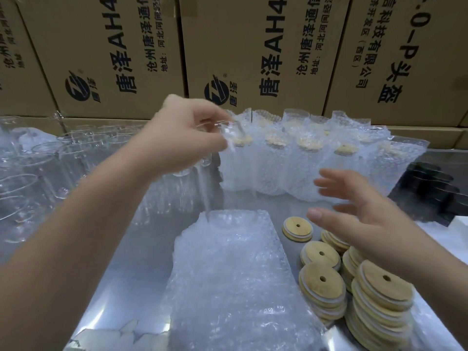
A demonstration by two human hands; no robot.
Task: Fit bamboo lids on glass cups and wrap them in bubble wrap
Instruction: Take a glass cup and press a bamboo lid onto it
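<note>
A person's left hand (181, 138) has its grip grasping a clear glass cup (202, 160) aloft, the right hand (362, 216) released above round bamboo lids (321, 283); a slip could shatter it.

packing station in a warehouse, stacked printed cartons (121, 54) behind, steel bench (141, 224) (bubble-wrapped cups (304, 163) lined up)

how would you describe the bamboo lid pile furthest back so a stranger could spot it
Find the bubble wrap sheet lying flat on the metal table in front of the person. Stacks of round bamboo lids crowd its right side. The pile you want sits by the sheet's far right corner, low and apart from the rest, while the others press together.
</note>
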